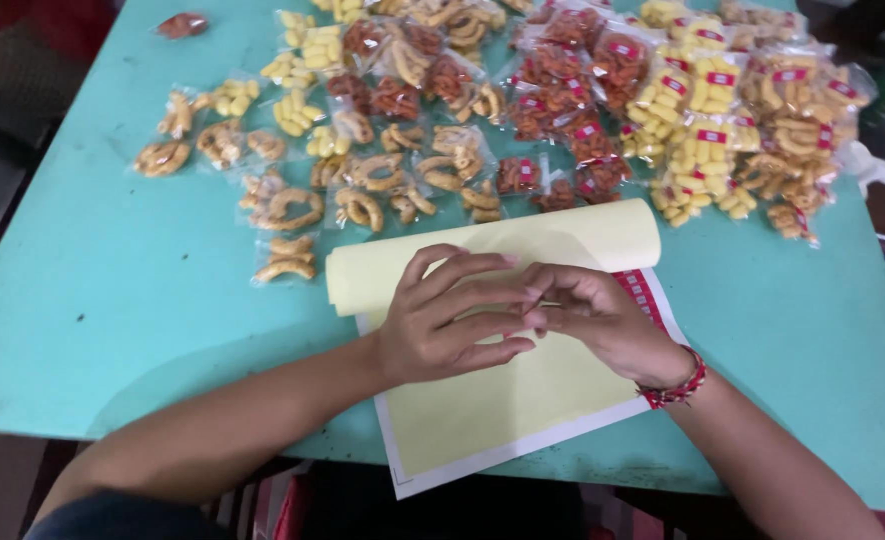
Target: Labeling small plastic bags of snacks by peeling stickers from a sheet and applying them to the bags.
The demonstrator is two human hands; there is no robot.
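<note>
1. Your left hand [443, 320] lies loosely spread, fingers on the yellow sheet [493, 400].
2. Your right hand [593, 315] is curled, fingertips pinching at the sheet's rolled-back edge; what it holds, you cannot tell.
3. One sheet lies on the table [93, 300]; snack packets [563, 110], too many to count.

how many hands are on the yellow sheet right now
2: the left hand lies flat on the sheet; the right hand, red bracelet on its wrist, touches the left fingertips. No others show.

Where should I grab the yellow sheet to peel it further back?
Probably at the rolled edge of the yellow sheet, coming from the far side: it curls up off the white backing, so fingers can get under it, while the rest lies flat beneath both hands.
</note>
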